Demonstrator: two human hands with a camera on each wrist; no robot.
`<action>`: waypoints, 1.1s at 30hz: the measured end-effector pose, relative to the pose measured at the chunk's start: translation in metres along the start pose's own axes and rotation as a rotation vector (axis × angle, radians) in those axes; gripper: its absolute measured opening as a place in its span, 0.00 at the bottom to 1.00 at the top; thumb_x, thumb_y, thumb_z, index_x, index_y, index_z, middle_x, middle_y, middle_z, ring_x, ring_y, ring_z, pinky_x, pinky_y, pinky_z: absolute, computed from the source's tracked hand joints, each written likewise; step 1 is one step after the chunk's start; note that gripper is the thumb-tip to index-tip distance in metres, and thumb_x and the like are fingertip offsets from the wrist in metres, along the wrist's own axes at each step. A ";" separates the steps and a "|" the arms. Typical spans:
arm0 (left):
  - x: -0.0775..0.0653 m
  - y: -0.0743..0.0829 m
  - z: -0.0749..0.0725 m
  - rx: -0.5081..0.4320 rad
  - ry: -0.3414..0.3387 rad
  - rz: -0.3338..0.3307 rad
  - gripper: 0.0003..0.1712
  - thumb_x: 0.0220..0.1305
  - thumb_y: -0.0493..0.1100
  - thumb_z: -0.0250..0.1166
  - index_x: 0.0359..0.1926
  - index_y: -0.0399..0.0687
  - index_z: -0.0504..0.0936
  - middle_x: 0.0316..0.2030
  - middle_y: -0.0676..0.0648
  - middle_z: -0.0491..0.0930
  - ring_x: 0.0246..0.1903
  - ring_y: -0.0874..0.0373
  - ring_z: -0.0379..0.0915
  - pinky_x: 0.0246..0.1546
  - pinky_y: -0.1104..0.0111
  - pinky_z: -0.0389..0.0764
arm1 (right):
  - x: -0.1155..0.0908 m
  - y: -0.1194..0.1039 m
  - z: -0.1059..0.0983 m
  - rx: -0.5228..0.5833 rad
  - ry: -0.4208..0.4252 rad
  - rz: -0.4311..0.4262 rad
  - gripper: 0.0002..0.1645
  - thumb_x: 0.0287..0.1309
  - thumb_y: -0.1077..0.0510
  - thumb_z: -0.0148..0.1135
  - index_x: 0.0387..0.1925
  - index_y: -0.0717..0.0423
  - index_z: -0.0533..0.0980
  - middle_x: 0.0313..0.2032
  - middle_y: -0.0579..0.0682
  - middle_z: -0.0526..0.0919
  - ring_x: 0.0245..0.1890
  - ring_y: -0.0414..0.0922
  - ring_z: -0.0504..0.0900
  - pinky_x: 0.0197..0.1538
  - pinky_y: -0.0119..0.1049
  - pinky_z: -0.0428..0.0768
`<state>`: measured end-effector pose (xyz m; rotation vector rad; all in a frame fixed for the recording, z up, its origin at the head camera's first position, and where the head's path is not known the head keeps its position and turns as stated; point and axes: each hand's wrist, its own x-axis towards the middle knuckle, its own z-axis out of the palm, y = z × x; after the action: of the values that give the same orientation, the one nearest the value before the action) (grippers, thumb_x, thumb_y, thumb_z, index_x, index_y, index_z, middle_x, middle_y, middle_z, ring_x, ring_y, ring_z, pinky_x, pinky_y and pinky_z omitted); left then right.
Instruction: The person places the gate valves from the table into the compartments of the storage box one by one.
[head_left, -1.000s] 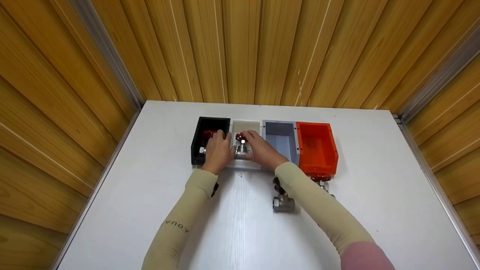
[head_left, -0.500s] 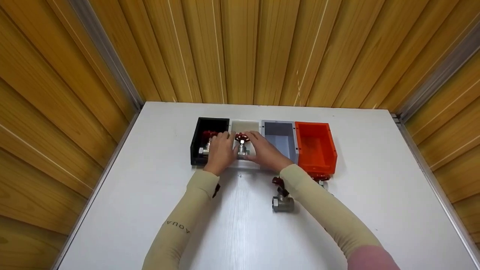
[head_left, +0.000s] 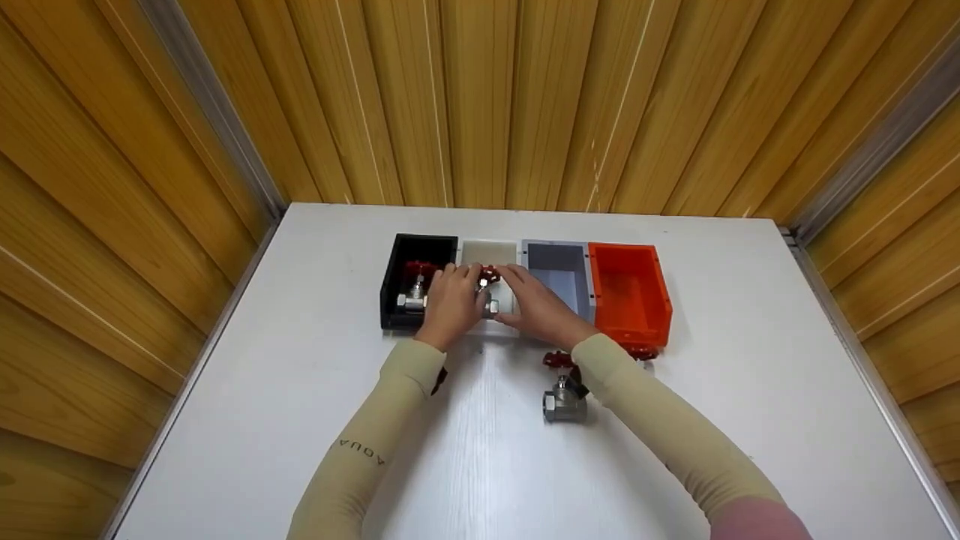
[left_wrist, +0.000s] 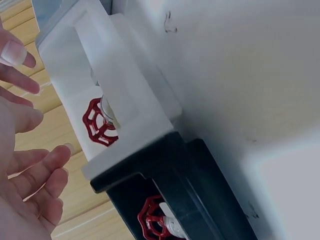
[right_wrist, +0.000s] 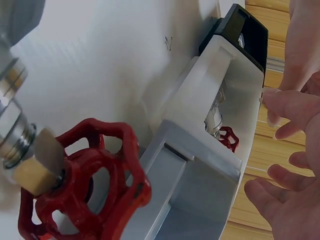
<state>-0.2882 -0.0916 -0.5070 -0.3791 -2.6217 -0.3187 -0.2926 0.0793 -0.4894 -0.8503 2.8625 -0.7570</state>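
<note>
Both hands are close together over the white bin [head_left: 487, 251]. Inside it is a metal gate valve [head_left: 491, 307] with a red handwheel [left_wrist: 97, 124]. My left hand [head_left: 452, 301] covers the valve's left side in the head view; the left wrist view shows its fingers loosely bent above the bin. On the right, my right hand [head_left: 538, 306] has thumb and fingers spread around the valve; the right wrist view shows them apart from the handwheel [right_wrist: 229, 138]. A second gate valve [head_left: 412, 302] stands in the black bin [head_left: 426, 247], partly hidden by my left hand.
A grey bin [head_left: 559, 255] and an orange bin [head_left: 626, 277] continue the row rightward. One gate valve [head_left: 564, 405] stands on the white table before the bins. Another red handwheel [head_left: 643, 352] shows by the orange bin, its valve mostly behind my right sleeve.
My left hand has shifted right, uncovering more of the black bin's valve. My right forearm has moved slightly right. The white bin's valve has shifted slightly and is seen more from its right end.
</note>
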 end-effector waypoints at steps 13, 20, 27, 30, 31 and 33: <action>0.003 0.015 0.006 -0.050 -0.036 0.006 0.21 0.55 0.47 0.63 0.49 0.45 0.75 0.41 0.45 0.79 0.39 0.49 0.76 0.38 0.59 0.75 | -0.014 0.008 -0.006 0.017 -0.029 0.085 0.51 0.48 0.48 0.67 0.69 0.47 0.51 0.68 0.49 0.55 0.67 0.48 0.59 0.65 0.47 0.62; 0.003 0.020 0.008 -0.056 0.001 0.027 0.17 0.55 0.48 0.63 0.44 0.46 0.76 0.37 0.47 0.76 0.31 0.50 0.77 0.34 0.60 0.77 | -0.020 0.015 -0.007 0.044 -0.040 0.124 0.50 0.48 0.48 0.67 0.69 0.45 0.51 0.67 0.47 0.57 0.65 0.47 0.61 0.64 0.47 0.63; 0.004 0.025 0.009 -0.020 -0.022 0.043 0.20 0.56 0.50 0.63 0.46 0.44 0.75 0.38 0.45 0.75 0.28 0.49 0.76 0.31 0.59 0.77 | -0.028 0.022 -0.009 0.044 -0.028 0.111 0.49 0.48 0.48 0.67 0.69 0.47 0.52 0.67 0.48 0.57 0.66 0.48 0.60 0.65 0.48 0.62; 0.005 0.028 0.010 -0.010 -0.055 0.038 0.22 0.57 0.51 0.61 0.48 0.44 0.74 0.40 0.45 0.75 0.28 0.48 0.76 0.30 0.59 0.78 | -0.031 0.025 -0.008 0.031 -0.011 0.086 0.49 0.49 0.49 0.67 0.69 0.46 0.52 0.66 0.48 0.58 0.65 0.47 0.60 0.65 0.47 0.63; 0.005 0.029 0.010 -0.010 -0.060 0.036 0.22 0.57 0.52 0.61 0.48 0.44 0.74 0.41 0.45 0.75 0.29 0.48 0.76 0.30 0.58 0.78 | -0.032 0.025 -0.008 0.026 -0.009 0.084 0.49 0.49 0.49 0.67 0.69 0.46 0.52 0.66 0.48 0.58 0.65 0.47 0.61 0.64 0.46 0.63; 0.006 0.030 0.011 -0.007 -0.073 0.031 0.22 0.57 0.52 0.60 0.49 0.45 0.73 0.42 0.45 0.75 0.29 0.47 0.76 0.31 0.58 0.78 | -0.033 0.026 -0.008 0.026 -0.006 0.089 0.49 0.48 0.49 0.67 0.68 0.45 0.52 0.66 0.48 0.58 0.65 0.47 0.61 0.64 0.47 0.63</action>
<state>-0.2882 -0.0588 -0.5092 -0.4418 -2.6839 -0.3095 -0.2789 0.1193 -0.4977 -0.7157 2.8569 -0.7789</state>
